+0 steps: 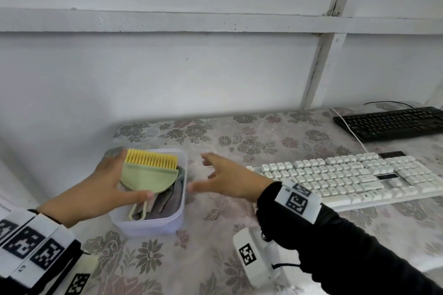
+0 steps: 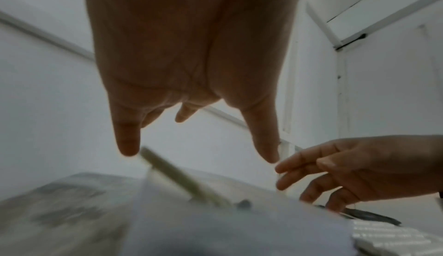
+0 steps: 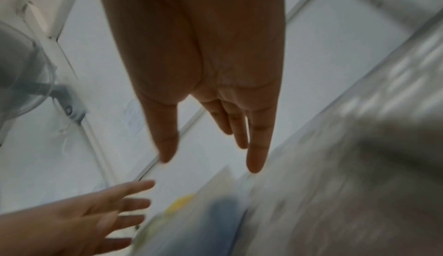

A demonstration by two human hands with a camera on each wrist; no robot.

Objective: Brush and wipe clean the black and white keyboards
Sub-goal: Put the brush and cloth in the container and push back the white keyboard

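Note:
A green brush (image 1: 148,177) with yellow bristles lies on top of a grey cloth (image 1: 167,199) in a translucent plastic tub (image 1: 148,225). My left hand (image 1: 135,173) is spread over the brush, fingers by the bristles and thumb along its lower edge. In the left wrist view its fingers are straight, with the brush (image 2: 182,178) blurred below the hand (image 2: 199,156). My right hand (image 1: 197,172) hovers open just right of the tub, holding nothing (image 3: 209,164). The white keyboard (image 1: 347,177) lies to the right, and the black keyboard (image 1: 393,124) sits behind it.
A floral cloth (image 1: 239,141) covers the table, which ends just left of the tub. The white wall stands close behind. A white cable (image 1: 352,132) runs past the black keyboard's left end. A fan (image 3: 21,70) shows in the right wrist view.

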